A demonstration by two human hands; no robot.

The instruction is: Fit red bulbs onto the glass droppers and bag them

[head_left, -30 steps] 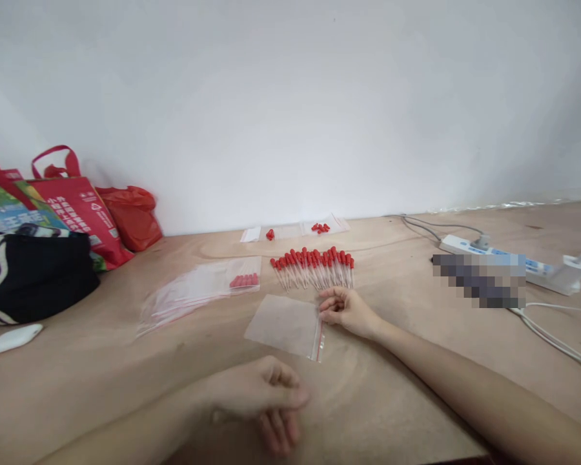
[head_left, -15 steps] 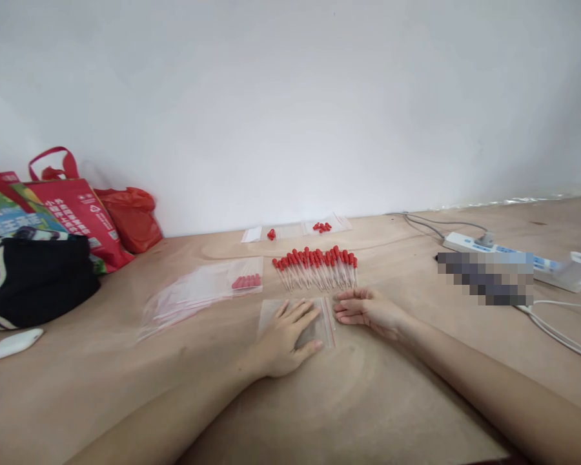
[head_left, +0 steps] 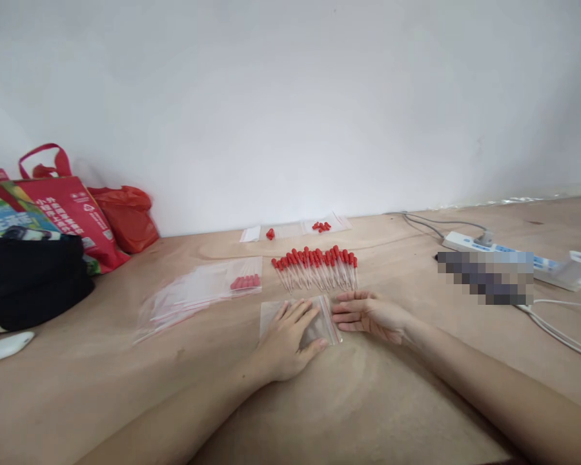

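The clear plastic bag is lying flat on the wooden table, its middle partly hidden, its edge with the red line at the right side. Just beyond it, many droppers lie close together in an uneven row, red tops away, thin clear tubes toward the bag.

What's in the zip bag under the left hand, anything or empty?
Looks empty: the clear zip bag lies flat, with nothing visible inside. The left hand covers part, so that bit can't be told.
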